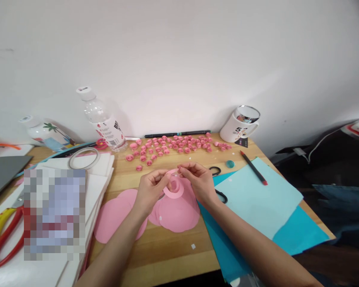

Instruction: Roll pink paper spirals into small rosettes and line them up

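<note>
A pink paper spiral point(174, 195) hangs in loose coils between my two hands, above the wooden table. My left hand point(153, 186) pinches its band on the left side. At the upper end of the strip, my right hand point(199, 180) holds it between thumb and fingertips. Right below lies a stack of pink paper circles point(179, 217), with more pink circles point(115, 215) to the left, partly behind my left forearm. Several small rolled pink paper roses point(179, 144) are spread behind my hands. Black-handled scissors point(220, 196) lie beside my right wrist, partly hidden.
Blue paper sheets point(257, 199) cover the right side, with a black and red pen point(254, 168) on them. A white mug point(237, 125) and a plastic bottle point(103, 123) stand at the wall. Red and yellow scissors point(6, 235) and a tape roll point(83, 158) lie left.
</note>
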{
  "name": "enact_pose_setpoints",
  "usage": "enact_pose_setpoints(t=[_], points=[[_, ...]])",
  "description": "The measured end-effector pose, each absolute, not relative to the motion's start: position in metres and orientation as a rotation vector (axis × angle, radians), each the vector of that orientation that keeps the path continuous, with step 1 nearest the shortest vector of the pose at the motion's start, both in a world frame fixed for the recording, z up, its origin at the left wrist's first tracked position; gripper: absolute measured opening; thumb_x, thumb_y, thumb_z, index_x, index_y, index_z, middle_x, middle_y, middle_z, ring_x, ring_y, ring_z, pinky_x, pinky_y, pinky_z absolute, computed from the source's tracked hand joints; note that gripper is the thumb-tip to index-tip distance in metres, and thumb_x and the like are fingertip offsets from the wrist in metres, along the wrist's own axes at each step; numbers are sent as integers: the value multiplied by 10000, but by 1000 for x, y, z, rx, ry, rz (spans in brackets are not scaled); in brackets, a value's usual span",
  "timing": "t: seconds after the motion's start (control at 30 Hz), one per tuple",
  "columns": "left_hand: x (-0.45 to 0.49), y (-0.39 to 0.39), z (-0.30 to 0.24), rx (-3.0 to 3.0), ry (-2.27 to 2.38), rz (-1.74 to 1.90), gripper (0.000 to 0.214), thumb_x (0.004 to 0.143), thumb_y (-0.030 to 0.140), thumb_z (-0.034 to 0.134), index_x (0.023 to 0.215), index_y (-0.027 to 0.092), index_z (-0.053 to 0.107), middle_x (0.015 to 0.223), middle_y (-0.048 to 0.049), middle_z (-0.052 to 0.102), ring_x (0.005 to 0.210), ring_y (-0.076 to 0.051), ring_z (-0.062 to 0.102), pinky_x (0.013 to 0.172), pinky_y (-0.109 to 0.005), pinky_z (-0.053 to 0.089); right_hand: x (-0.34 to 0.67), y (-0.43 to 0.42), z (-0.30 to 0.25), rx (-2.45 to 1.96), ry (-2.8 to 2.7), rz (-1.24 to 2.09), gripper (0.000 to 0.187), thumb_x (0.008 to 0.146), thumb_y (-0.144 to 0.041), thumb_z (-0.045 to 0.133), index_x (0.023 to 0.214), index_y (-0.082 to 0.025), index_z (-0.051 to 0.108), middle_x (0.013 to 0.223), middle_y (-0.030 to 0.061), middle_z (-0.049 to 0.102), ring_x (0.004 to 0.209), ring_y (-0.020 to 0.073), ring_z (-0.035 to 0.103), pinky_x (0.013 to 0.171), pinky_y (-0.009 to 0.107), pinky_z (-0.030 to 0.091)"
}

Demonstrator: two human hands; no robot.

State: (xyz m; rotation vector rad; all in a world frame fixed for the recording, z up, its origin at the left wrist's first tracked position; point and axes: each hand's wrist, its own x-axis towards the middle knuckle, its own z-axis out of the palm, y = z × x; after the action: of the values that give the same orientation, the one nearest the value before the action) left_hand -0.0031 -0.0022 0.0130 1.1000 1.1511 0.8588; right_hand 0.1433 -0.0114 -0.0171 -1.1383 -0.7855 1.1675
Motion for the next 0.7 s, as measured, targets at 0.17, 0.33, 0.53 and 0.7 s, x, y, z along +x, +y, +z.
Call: enact_pose_setpoints(t=[0.17,0.33,0.53,0.7], points=[[-3,-3,13,1136,1160,859,243,707,370,637,756,133,651,501,29,531,388,-30,340,375,-154,233,144,-11,-17,-1120,-779,1173,203,595,-287,768,697,-187,624,637,-19,632,580,112,584,619,260,486],[-4,-3,10,1127,1159,857,253,719,374,629,795,135,654,516,27,534,395,-30,338,376,-151,233,143,-11,-18,-1119,-791,1157,189,612,-300,754,731,-183,665,704,10,676,613,124,597,662,285,495],[-4,-1,6,1101,1183,905,270,692,383,640,797,135,656,527,22,560,383,-38,368,370,-161,250,142,-11,-18,-1098,-777,1189,200,690,-312,695,839,-179,700,901,59,700,736,140,623,765,311,499],[-3,-1,8,1085,1169,889,249,687,368,645,781,138,652,521,30,559,362,-24,333,365,-156,232,143,-10,-21,-1095,-761,1188,183,664,-289,721,799,-173,677,792,35,683,667,124,603,703,289,507]])
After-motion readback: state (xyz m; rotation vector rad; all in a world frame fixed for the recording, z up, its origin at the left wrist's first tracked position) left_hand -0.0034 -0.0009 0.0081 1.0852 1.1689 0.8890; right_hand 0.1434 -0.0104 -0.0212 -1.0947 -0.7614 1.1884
